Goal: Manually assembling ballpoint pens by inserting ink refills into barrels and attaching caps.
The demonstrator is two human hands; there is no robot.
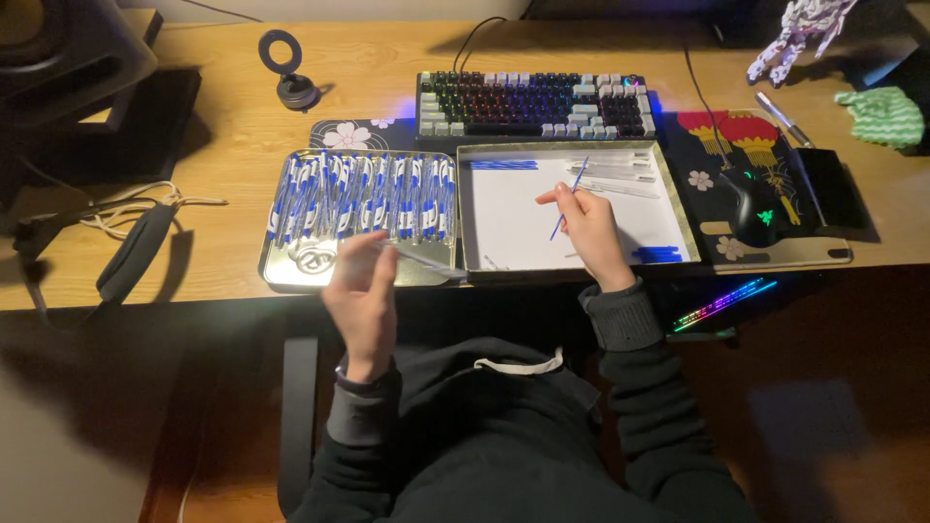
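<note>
Your right hand (591, 228) pinches a thin blue refill (570, 199); your left hand (360, 291) grips a clear pen tube (421, 260). The metal tray (291, 271) already holds many finished pens (363, 197). Only a few tubes (612, 174) and refills wait in the white box (465, 208).

The person wears a dark hoodie (504, 436) with a pale drawstring (518, 367). Ribbed cuffs (622, 315) end just behind both bare hands.

- One view only, from a camera worn on the seated person's head, looking steeply down and forward.
- It faces the tabletop (242, 92), whose near edge crosses the middle of the frame; the keyboard (535, 105) sits beyond that edge, near the top.
- Below the edge the person's own lap and dark sleeves fill the foreground, close to the lens.
- Left of the keyboard the view reaches a dark speaker (73, 48); right of it, a mouse (754, 205).
</note>
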